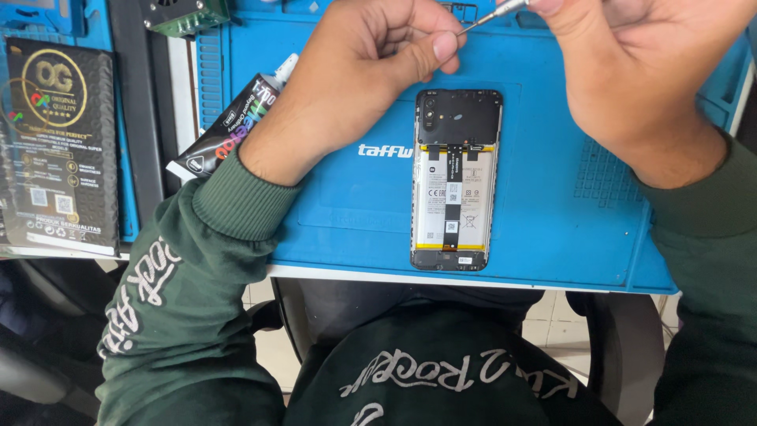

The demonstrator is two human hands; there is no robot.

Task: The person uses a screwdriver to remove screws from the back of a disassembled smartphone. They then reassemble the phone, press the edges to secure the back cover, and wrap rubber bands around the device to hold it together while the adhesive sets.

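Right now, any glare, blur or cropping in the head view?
Head view: even light, soft shadows on the blue mat; phone sharp, no strong glare; both hands, left and right, near the top edge, right one cropped; screwdriver slightly soft.

A white-edged bench (473,278) carries a blue work mat (331,205) that covers most of it. On the mat lies an opened phone (456,181), back cover off and battery showing, lengthwise near the mat's middle; a black glue tube (233,130) rests tilted across the mat's left edge. Well to the left lies a flat black packet (59,146), and a small green circuit board (185,14) sits at the top.
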